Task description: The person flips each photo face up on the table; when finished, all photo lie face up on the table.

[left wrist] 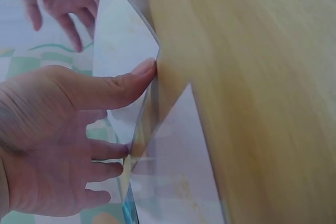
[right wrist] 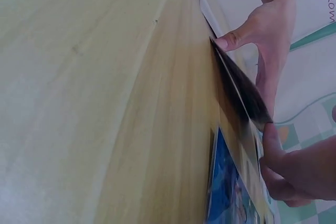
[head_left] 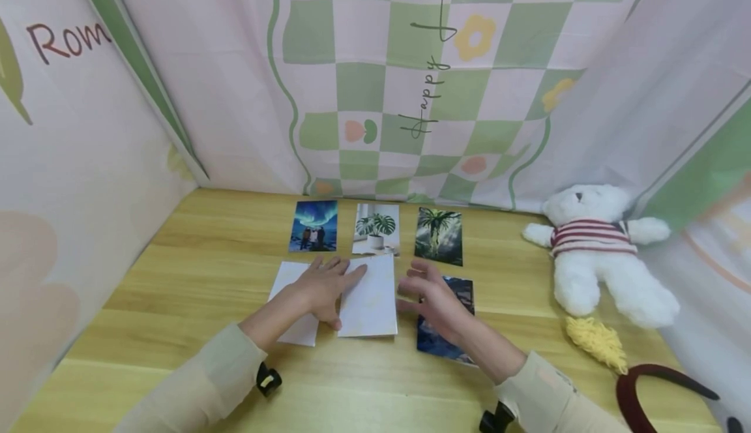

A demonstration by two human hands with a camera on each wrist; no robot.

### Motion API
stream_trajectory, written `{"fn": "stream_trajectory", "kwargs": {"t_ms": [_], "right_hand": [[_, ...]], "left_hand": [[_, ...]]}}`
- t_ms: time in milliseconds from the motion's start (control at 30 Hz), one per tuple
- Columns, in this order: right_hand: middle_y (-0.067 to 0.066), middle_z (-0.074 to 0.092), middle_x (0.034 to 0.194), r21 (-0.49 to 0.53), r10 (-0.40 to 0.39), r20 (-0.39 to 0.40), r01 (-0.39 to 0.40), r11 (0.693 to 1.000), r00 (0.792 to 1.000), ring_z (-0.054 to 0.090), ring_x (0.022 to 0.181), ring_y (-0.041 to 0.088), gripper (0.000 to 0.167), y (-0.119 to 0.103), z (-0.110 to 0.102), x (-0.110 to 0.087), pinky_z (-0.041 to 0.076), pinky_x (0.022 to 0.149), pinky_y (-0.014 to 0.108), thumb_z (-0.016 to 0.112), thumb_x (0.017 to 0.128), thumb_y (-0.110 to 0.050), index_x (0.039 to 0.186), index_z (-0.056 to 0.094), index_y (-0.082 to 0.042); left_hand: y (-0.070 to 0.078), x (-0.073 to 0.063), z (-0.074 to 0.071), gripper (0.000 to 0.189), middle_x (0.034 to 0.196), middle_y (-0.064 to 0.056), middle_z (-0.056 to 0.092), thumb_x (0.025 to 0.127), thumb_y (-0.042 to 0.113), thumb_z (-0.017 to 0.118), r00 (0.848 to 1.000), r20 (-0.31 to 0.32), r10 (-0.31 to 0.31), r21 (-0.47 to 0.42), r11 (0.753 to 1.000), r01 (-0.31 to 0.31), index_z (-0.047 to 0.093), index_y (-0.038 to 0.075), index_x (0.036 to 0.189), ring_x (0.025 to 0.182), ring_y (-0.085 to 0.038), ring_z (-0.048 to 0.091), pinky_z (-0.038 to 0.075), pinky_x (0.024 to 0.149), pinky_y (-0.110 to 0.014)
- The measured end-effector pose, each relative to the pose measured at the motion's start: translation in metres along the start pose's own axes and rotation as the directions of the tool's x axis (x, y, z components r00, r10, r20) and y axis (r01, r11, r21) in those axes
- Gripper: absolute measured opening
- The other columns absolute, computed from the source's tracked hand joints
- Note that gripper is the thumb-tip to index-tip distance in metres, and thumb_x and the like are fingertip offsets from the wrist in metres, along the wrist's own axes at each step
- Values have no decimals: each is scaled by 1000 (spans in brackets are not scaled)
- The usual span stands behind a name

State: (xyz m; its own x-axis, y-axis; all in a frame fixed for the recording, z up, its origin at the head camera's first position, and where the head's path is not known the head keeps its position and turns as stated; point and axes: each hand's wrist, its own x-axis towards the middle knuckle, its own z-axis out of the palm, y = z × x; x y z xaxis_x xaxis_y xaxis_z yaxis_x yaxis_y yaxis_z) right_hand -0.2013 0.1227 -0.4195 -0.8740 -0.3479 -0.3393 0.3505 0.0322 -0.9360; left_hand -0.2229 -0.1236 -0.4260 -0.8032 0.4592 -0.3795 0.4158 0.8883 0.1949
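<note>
My left hand [head_left: 321, 289] holds a photo card [head_left: 369, 299] by its left side, the white back facing up and the near edge slightly raised. In the left wrist view, the thumb [left wrist: 118, 88] lies along the card's edge. The right wrist view shows the card's dark underside [right wrist: 244, 85] tilted over the table. My right hand [head_left: 434, 299], fingers spread and loosely bent, hovers by the card's right edge and partly covers a dark blue picture card [head_left: 448, 342]. Another white-backed card [head_left: 302, 328] lies partly beneath my left wrist.
Along the back lie an aurora card [head_left: 313, 224], a potted-plant card [head_left: 375, 227] and a green-leaf card [head_left: 439, 236]. To the right are a white plush bear [head_left: 592, 257], a yellow yarn piece [head_left: 597, 343] and a dark red headband [head_left: 630, 397]. Curtains border the wooden table [head_left: 193, 302].
</note>
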Motion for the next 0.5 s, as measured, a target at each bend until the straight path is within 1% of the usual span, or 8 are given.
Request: {"fn": "stream_trajectory", "kwargs": {"t_ms": [133, 200, 267, 333, 400, 500], "right_hand": [[29, 19, 169, -11, 4, 43, -4, 1000, 999, 36, 151, 47, 75, 1, -2, 1, 38, 126, 54, 45, 107, -19, 164, -1, 0], [30, 24, 168, -12, -2, 56, 3, 1000, 998, 39, 150, 46, 75, 0, -2, 1, 40, 126, 50, 44, 107, -18, 164, 0, 0], [31, 25, 168, -17, -18, 60, 19, 1000, 998, 42, 148, 43, 73, 0, -2, 1, 42, 123, 46, 43, 107, -17, 164, 1, 1], [30, 26, 167, -19, -29, 62, 30, 999, 998, 46, 146, 40, 72, 1, -1, 1, 44, 121, 44, 43, 106, -15, 164, 2, 1], [30, 26, 168, -16, -39, 67, 40, 999, 997, 48, 145, 38, 72, 1, -1, 1, 44, 121, 44, 43, 106, -15, 164, 3, 1], [28, 25, 168, 1, -45, 87, 45, 999, 995, 46, 146, 40, 75, 3, -2, 2, 42, 122, 47, 45, 103, -14, 164, 4, -2]], "left_hand": [[2, -1, 0, 114, 175, -15, 18, 78, 41, 91, 1000, -11, 20, 4, 1000, -20, 21, 29, 167, 165, -36, 15, 7, 135, -61], [3, -2, 0, 110, 175, -15, 19, 79, 41, 90, 999, -21, 26, -2, 1000, -27, 24, 28, 167, 164, -36, 15, 10, 135, -60], [6, -3, 0, 105, 175, -15, 19, 82, 41, 88, 999, -36, 33, -32, 999, -34, 27, 25, 166, 164, -37, 17, 14, 134, -60], [8, -2, 0, 96, 175, -15, 20, 87, 41, 83, 998, -56, 37, -99, 994, -42, 31, 21, 165, 163, -38, 18, 17, 134, -59], [11, 0, 1, 85, 174, -16, 23, 93, 42, 77, 996, -84, 38, -186, 981, -53, 36, 15, 163, 163, -40, 19, 19, 134, -58], [14, 5, 4, 68, 170, -19, 32, 102, 41, 63, 990, -142, 25, -326, 943, -71, 43, 6, 157, 161, -41, 23, 20, 134, -57]]}}
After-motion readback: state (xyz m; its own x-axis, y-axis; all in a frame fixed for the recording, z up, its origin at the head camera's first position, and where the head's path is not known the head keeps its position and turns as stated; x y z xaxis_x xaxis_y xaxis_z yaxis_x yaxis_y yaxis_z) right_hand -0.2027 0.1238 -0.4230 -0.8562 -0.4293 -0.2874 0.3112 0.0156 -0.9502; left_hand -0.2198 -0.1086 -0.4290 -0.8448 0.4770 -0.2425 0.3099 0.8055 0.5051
